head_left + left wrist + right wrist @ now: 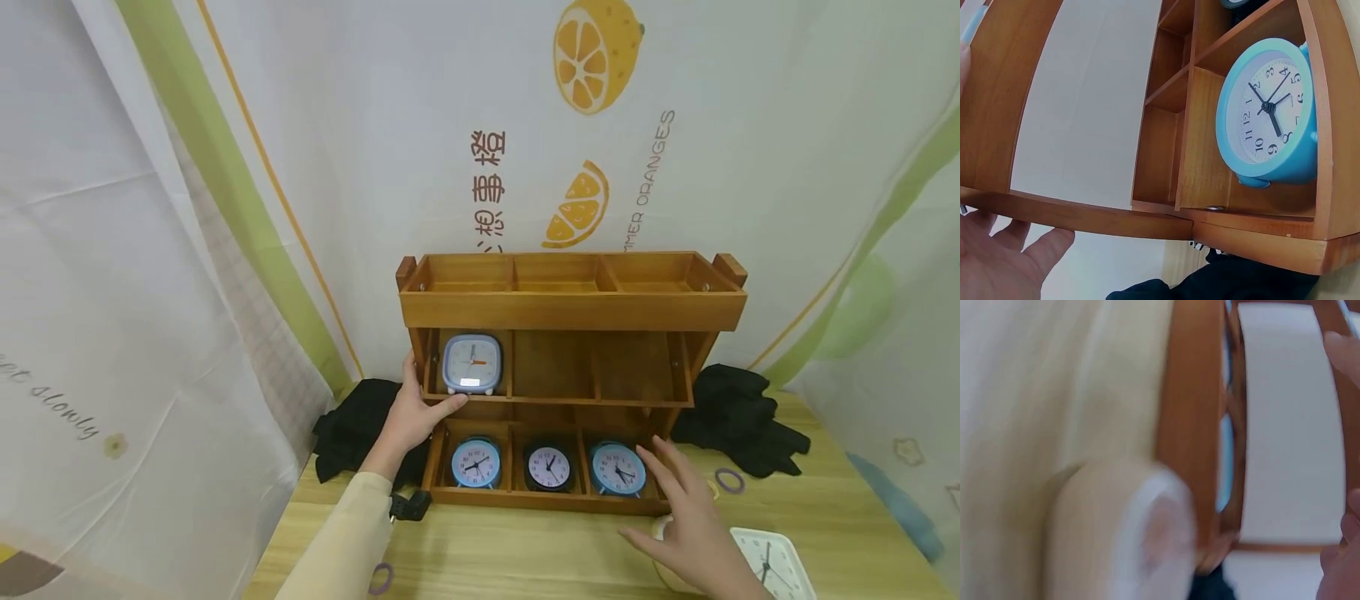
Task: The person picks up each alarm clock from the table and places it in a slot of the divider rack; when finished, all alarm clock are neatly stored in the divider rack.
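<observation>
A three-tier wooden shelf (570,312) stands on the table. My left hand (416,417) grips its middle tier at the left end, thumb along the front edge and fingers around the side. Just above the thumb, a blue-framed squarish alarm clock (472,364) sits in that tier's left compartment. The bottom tier holds a blue round alarm clock (476,463) at left, a black one (548,467) in the middle and another blue one (618,469) at right. My right hand (686,521), fingers spread and holding nothing, hovers by the bottom right corner, over a cream round object (1116,531).
A white square clock (772,560) lies at front right. Black cloth is bunched left (356,429) and right (742,421) of the shelf. Purple rings lie on the table at right (729,480) and front left (382,578). A printed white curtain (375,167) hangs behind.
</observation>
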Demonstrator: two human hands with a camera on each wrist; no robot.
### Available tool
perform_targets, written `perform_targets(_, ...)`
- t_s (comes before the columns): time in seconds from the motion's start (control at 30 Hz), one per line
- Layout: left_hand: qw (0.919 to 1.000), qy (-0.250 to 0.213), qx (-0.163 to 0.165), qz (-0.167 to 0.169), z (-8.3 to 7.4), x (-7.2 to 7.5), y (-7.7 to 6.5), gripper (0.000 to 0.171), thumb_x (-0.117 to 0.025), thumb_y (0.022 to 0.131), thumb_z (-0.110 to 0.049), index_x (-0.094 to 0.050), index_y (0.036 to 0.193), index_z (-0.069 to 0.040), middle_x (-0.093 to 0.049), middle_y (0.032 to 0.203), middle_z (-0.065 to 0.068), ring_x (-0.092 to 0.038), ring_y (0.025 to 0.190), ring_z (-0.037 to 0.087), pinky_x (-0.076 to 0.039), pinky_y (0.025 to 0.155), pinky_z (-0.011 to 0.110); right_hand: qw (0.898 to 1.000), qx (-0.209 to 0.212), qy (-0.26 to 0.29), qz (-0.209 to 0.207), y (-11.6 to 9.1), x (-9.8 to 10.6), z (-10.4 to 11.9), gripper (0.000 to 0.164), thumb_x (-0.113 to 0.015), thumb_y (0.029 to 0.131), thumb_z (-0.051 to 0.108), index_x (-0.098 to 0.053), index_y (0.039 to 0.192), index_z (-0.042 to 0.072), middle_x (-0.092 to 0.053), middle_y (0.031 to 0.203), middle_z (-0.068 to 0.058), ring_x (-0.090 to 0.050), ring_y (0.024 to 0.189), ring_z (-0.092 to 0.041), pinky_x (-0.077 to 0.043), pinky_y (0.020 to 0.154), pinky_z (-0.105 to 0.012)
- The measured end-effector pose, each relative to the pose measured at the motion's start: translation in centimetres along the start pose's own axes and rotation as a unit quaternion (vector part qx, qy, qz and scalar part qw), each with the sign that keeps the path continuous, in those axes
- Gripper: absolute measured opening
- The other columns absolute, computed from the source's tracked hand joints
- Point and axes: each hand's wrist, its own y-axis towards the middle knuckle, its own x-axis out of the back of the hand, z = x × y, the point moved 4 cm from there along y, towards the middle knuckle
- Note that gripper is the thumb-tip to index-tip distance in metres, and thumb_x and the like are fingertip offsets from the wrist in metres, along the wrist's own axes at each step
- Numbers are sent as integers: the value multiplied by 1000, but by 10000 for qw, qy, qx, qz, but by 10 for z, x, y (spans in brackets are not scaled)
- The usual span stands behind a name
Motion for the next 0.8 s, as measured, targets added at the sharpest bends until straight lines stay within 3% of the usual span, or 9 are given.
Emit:
perform_targets(0.1,10000,61,41,-2,-1,1,1,125,-82,87,-55,9,168,-25,-15,172,20,-26,154,45,-28,119,65,9982,-392,-241,396,-17,3,-17,113,-100,65,46,-43,160,22,-35,161,-21,-37,138,-50,-43,89,-77)
perform_targets(0.3,9999,71,101,12,-1,2,1,127,-82,87,-55,10,168,-24,-12,172,21,-23,155,45,-27,119,65,9958,-342,-429,732,-44,3,-42,108,-98,61,57,-55,148,11,-51,144,-21,-48,128,-52,-46,83,-76)
perform_targets(0.47,9998,120,139,14,1,0,0,127,-82,86,-57,10,168,-24,-13,172,21,-23,155,46,-27,119,66,9880,-766,-742,1115,-63,0,-59,105,-91,58,73,-62,141,16,-57,138,-13,-55,122,-43,-47,76,-74)
perform_targets(0.63,9998,123,149,3,1,-1,-1,126,-81,86,-58,8,168,-25,-16,172,20,-26,154,45,-28,119,66,9709,-1302,-1125,1666,-75,-3,-74,103,-82,55,85,-63,138,26,-56,138,-13,-55,123,-43,-43,81,-77)
perform_targets(0.8,9999,133,103,34,1,-2,0,125,-81,87,-57,9,168,-23,-13,173,20,-24,154,46,-26,119,66,9693,-1265,-1149,1767,-79,-1,-80,99,-79,59,87,-61,138,29,-56,139,-15,-55,123,-44,-42,79,-74)
